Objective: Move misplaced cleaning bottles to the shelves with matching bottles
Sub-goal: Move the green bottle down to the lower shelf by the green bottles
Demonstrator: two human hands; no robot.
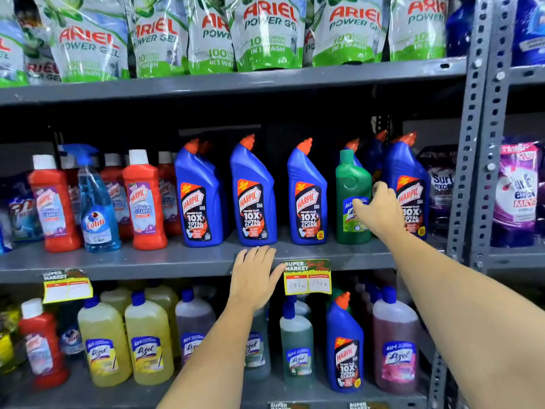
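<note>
A green Lizol bottle stands on the middle shelf among several blue Harpic bottles. My right hand wraps around the green bottle's right side, thumb across its label. My left hand lies flat on the front edge of the middle shelf, fingers spread, holding nothing. On the bottom shelf a blue Harpic bottle stands among yellow, green and pink Lizol bottles. A red Harpic bottle stands at the bottom left. A blue Colin spray bottle sits among red Harpic bottles.
Ariel Power Gel pouches fill the top shelf. Grey slotted uprights close the bay on the right, with purple Surf Excel pouches beyond. Yellow price tags hang from the middle shelf's edge.
</note>
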